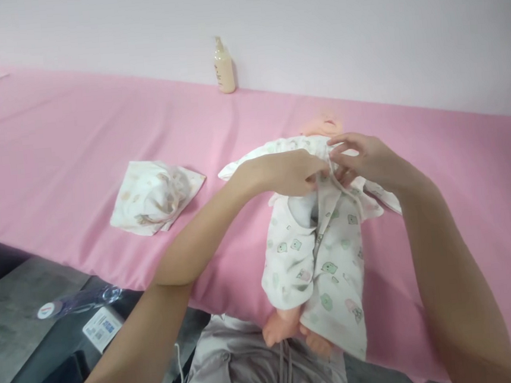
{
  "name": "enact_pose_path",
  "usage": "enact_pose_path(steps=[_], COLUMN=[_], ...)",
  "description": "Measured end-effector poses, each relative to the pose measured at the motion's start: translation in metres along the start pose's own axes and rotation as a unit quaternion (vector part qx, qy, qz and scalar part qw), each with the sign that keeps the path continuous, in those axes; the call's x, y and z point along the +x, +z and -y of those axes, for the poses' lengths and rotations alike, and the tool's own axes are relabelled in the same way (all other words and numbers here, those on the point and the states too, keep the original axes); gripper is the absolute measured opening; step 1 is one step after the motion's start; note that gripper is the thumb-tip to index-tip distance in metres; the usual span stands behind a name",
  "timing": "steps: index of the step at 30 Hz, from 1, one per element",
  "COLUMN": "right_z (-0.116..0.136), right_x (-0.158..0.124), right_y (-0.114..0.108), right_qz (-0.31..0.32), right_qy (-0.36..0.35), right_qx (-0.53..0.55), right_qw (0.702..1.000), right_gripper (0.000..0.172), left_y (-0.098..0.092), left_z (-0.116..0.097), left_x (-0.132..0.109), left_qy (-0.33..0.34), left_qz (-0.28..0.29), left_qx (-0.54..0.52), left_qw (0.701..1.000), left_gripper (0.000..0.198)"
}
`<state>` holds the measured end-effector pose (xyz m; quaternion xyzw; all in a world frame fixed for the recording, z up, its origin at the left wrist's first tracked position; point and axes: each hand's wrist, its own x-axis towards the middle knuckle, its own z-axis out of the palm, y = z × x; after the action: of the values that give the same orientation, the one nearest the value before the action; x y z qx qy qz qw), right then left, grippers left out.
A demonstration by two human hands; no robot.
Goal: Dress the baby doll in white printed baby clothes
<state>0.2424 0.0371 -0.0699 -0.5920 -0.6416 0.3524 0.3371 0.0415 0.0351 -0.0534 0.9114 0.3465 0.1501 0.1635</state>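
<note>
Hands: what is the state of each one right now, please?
Left hand: closed, pinching the white printed cotton baby garment at the chest.
Right hand: closed, fingers pinching its thin white tie cord.

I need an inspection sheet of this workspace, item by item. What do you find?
Surface: pink sheet, smooth, with a few creases.
Job's things: doll on its back in a printed baby suit, bare feet toward the person; a string hangs at its chest.
Clutter: folded cloth left of the doll; pump bottle by the wall; plastic bottle lying off the sheet, lower left.
Hands: left hand fingers pinch the baby suit at the chest; right hand fingers pinch the string.
Cables: white cable below the sheet edge.
Surroundings: plain pale wall.
</note>
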Motion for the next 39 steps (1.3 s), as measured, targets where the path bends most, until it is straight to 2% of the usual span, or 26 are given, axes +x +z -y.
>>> enact_pose_path(steps=[1,3,5,6,7,9,11,13,17,19,21,25,28,32,37,39], right_z=[-0.002,-0.007,-0.009,-0.008,-0.008,-0.005,-0.003,-0.004,-0.007,-0.008,-0.009,-0.019,-0.029,-0.034,-0.035,-0.034], right_x=[0.002,0.010,0.022,0.027,0.033,0.043,0.050,0.057,0.071,0.076,0.079,0.077,0.073,0.069,0.067,0.066], right_y=[0.001,0.003,0.007,0.010,0.014,0.020,0.025,0.026,0.031,0.038,0.047,0.055,0.052,0.050,0.055,0.055], right_qz=[-0.015,-0.099,-0.160,-0.170,-0.169,-0.152,-0.148,-0.159,-0.197,-0.231,-0.261,-0.295,-0.316,-0.341,-0.334,-0.330], right_qy=[-0.015,-0.039,-0.032,-0.021,-0.008,0.013,0.024,0.022,-0.061,-0.110,-0.132,-0.115,-0.103,-0.107,-0.111,-0.112], right_qx=[-0.026,-0.110,-0.220,-0.271,-0.314,-0.375,-0.408,-0.414,-0.325,-0.249,-0.202,-0.154,-0.087,-0.019,0.056,0.066], right_qw=[0.999,0.988,0.962,0.947,0.934,0.914,0.901,0.896,0.923,0.934,0.935,0.936,0.939,0.934,0.934,0.935], right_gripper=[0.030,0.026,0.025,0.026,0.028,0.026,0.018,0.011,0.023,0.031,0.033,0.028,0.024,0.020,0.019,0.017], left_y=[0.000,0.003,0.012,0.020,0.028,0.044,0.056,0.061,0.060,0.056,0.052,0.050,0.056,0.064,0.050,0.042], left_z=[0.005,0.016,0.026,0.030,0.032,0.035,0.035,0.037,0.044,0.046,0.047,0.046,0.046,0.046,0.045,0.046], left_x=[0.005,0.015,0.026,0.032,0.036,0.043,0.047,0.048,0.051,0.055,0.061,0.073,0.081,0.083,0.076,0.076], left_qy=[0.013,0.015,-0.044,-0.084,-0.120,-0.164,-0.163,-0.131,-0.077,-0.078,-0.085,-0.066,-0.055,-0.072,-0.071,-0.056], left_qz=[0.004,-0.026,-0.131,-0.165,-0.175,-0.155,-0.141,-0.142,-0.124,-0.113,-0.115,-0.140,-0.171,-0.203,-0.174,-0.155], left_qx=[-0.029,-0.059,-0.028,0.005,0.039,0.097,0.141,0.170,0.170,0.163,0.158,0.126,0.089,0.053,0.055,0.015], left_qw=[0.999,0.998,0.990,0.983,0.976,0.969,0.966,0.966,0.975,0.977,0.977,0.980,0.980,0.975,0.981,0.986], left_gripper=[0.023,0.029,0.034,0.035,0.035,0.034,0.034,0.035,0.036,0.036,0.035,0.033,0.032,0.034,0.024,0.016])
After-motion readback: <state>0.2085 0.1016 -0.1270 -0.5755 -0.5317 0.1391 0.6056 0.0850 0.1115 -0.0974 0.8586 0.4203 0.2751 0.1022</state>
